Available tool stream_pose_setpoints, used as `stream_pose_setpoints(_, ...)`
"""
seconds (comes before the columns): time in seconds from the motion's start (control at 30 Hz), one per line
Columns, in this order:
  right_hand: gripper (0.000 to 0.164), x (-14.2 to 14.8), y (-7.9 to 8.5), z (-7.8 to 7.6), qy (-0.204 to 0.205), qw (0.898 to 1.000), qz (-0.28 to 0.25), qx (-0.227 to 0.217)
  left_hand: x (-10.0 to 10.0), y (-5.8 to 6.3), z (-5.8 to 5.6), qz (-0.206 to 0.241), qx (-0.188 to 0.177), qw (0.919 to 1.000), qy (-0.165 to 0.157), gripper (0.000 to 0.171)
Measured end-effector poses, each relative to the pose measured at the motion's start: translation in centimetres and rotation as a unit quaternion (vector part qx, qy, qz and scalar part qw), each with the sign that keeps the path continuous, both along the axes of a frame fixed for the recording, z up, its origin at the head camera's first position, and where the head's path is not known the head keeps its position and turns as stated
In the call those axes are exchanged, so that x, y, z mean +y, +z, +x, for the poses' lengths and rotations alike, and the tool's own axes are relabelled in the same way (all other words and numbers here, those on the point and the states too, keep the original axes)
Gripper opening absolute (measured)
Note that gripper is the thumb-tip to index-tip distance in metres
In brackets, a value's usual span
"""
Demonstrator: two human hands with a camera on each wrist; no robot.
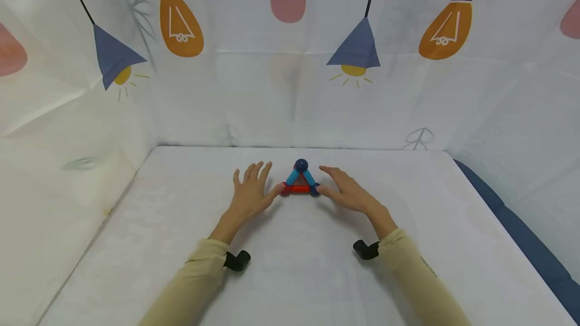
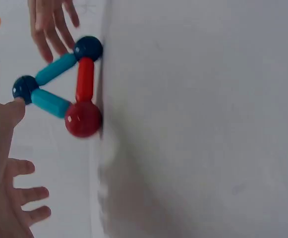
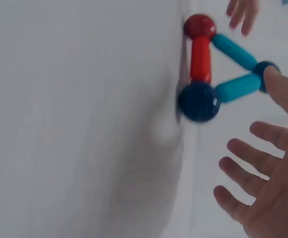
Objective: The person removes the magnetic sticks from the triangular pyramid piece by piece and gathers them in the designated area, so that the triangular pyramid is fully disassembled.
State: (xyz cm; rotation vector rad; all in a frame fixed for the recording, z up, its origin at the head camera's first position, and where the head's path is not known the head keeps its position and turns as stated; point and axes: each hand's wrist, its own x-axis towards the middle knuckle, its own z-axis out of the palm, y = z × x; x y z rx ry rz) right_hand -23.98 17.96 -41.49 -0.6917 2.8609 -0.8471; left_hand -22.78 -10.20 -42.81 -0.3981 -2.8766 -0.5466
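A triangle of magnetic balls and rods stands on the table between both hands. A red ball [image 1: 285, 190] forms its left corner, and dark blue balls form the right corner [image 1: 314, 191] and the top [image 1: 301, 165]. The bottom rod [image 1: 300, 189] is red; two light blue rods [image 2: 51, 103] make the sides. A bit of red shows behind the top ball. My left hand [image 1: 248, 196] has its fingers spread, with the thumb tip right by the red ball. On the other side, my right hand [image 1: 355, 194] is loosely extended, its thumb tip at the right blue ball. Neither hand grips anything.
The white table [image 1: 290, 275] extends on all sides of the triangle. Behind it hangs a white curtain [image 1: 254, 99] printed with lamps and bulbs. Dark blue fabric [image 1: 516, 225] runs along the right edge. Black wrist-worn mounts [image 1: 237, 261] sit at both cuffs.
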Motion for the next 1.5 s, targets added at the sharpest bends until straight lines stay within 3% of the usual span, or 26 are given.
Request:
stream_pose_setpoints(0.07,0.066,-0.9,-0.1,-0.4,0.008,0.999,-0.048,-0.003,1.0,0.3,-0.5,0.057,0.028,0.9975,-0.031,0.068)
stream_pose_setpoints(0.17,0.060,-2.5,-0.7,-0.8,0.009,0.995,-0.096,0.012,2.6,0.6,-1.4,0.132,0.055,0.9852,-0.095,0.061)
stream_pose_setpoints(0.3,0.050,-4.3,-1.5,-1.2,-0.012,0.991,-0.120,0.054,4.5,0.5,-2.0,0.180,0.055,0.9694,-0.158,0.054)
stream_pose_setpoints(0.4,0.040,-5.2,-1.8,-1.2,-0.036,0.988,-0.116,0.096,5.3,0.2,-1.9,0.185,0.058,0.9682,-0.157,0.049)
stream_pose_setpoints(0.5,0.031,-5.5,-1.6,-1.1,-0.050,0.984,-0.110,0.128,5.8,0.2,-1.8,0.177,0.076,0.9722,-0.133,0.046)
stream_pose_setpoints(0.6,0.025,-5.5,-1.6,-0.9,-0.045,0.985,-0.104,0.132,6.1,0.0,-1.7,0.174,0.097,0.9737,-0.111,0.041)
stream_pose_setpoints(0.73,0.022,-5.2,-1.3,-1.3,-0.036,0.986,-0.112,0.115,6.0,0.6,-2.0,0.187,0.097,0.9736,-0.088,0.036)
stream_pose_setpoints(0.87,0.023,-4.1,-1.3,-1.9,-0.050,0.986,-0.138,0.084,4.3,1.2,-2.6,0.218,0.061,0.9722,-0.061,0.037)
stream_pose_setpoints(1.03,0.032,-1.8,-1.0,-2.2,-0.053,0.987,-0.150,0.033,0.4,1.3,-2.8,0.231,0.005,0.9719,-0.048,0.038)
stream_pose_setpoints(1.2,0.019,0.3,-0.8,-1.7,-0.032,0.994,-0.095,-0.041,-3.0,0.4,-2.6,0.193,-0.079,0.9770,-0.043,0.034)
stream_pose_setpoints(1.37,0.014,1.2,-0.5,-1.7,-0.025,0.994,-0.043,-0.101,-4.3,-0.1,-2.7,0.173,-0.157,0.9705,-0.060,0.033)
stream_pose_setpoints(1.5,0.023,-0.1,-0.4,-1.7,-0.025,0.997,-0.060,-0.044,-4.4,-0.5,-2.7,0.178,-0.175,0.9659,-0.070,0.031)
